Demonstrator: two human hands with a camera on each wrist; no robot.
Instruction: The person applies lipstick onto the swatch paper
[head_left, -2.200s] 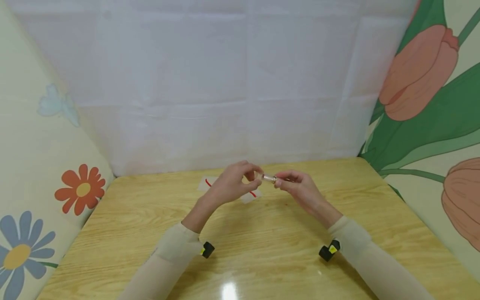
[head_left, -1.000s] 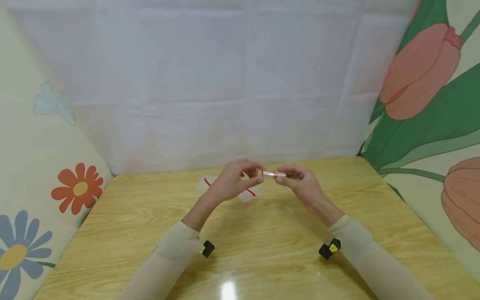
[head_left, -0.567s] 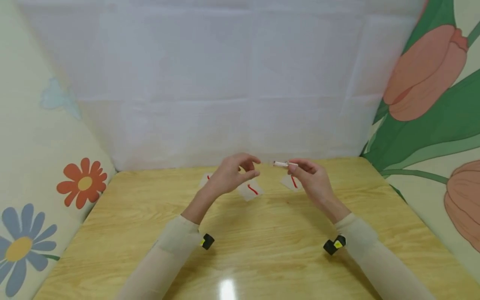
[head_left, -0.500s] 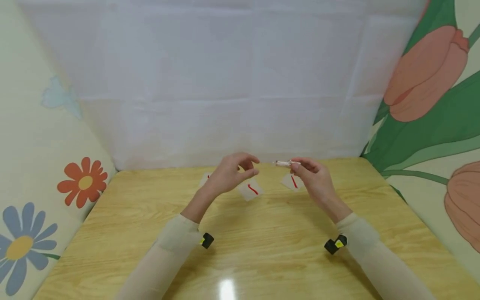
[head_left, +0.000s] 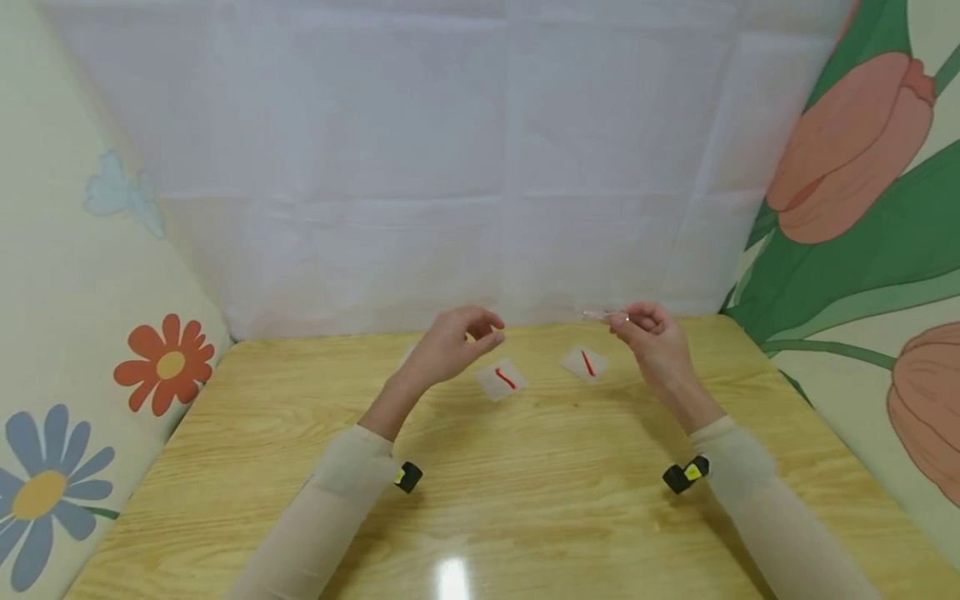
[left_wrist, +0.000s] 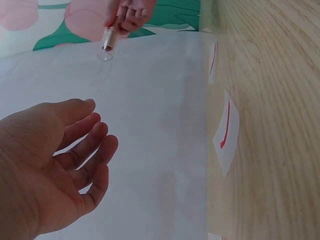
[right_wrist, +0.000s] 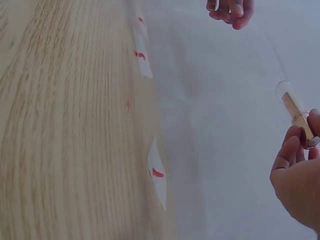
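Observation:
My right hand [head_left: 658, 346] pinches a small tube [head_left: 600, 315] between thumb and fingers, above the back right of the table. In the right wrist view the tube [right_wrist: 295, 110] has a clear, glassy end and a gold-coloured inner part; its lower end is partly hidden by the fingers. The left wrist view shows the rounded rim of the clear end, pointing toward my left hand. My left hand [head_left: 453, 343] holds nothing, its fingers loosely bent, above the table to the left and apart from the tube.
White paper squares with red strokes lie on the wooden table [head_left: 517, 500]: one square [head_left: 502, 379] near the middle, another square [head_left: 583, 364] to its right, and one partly hidden behind the left hand. A white sheet [head_left: 480, 167] hangs behind. Flower-patterned walls stand on both sides.
A second ago both hands held the tube. My left hand has let go and drawn back slightly left; the right hand has carried the tube right and a little farther away, uncovering the paper squares.

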